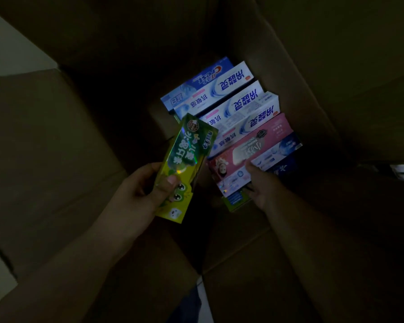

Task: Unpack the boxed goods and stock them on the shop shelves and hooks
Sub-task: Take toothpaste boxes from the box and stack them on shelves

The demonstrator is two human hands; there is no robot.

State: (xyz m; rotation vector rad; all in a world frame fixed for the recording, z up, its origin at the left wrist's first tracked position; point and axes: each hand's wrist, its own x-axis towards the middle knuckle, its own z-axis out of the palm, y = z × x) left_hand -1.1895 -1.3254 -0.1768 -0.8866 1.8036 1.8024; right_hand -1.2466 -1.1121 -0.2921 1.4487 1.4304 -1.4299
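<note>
We are reaching down into a dim cardboard carton [301, 73], and our left hand [138, 190] grips a green toothpaste box [184, 166] near its lower end, thumb across the front, lifted clear of the rest. Our right hand [259, 183] curls over the near end of the fanned stack of toothpaste boxes [233, 117] in the carton, fingers on the pink box [247, 150] and the blue ones beside it. To do this well, we judge we should gather the stack by its ends, squaring the boxes so none slips out sideways, and lift straight up past the carton flaps. The light is poor, so we should feel for the lowest box before pulling.
</note>
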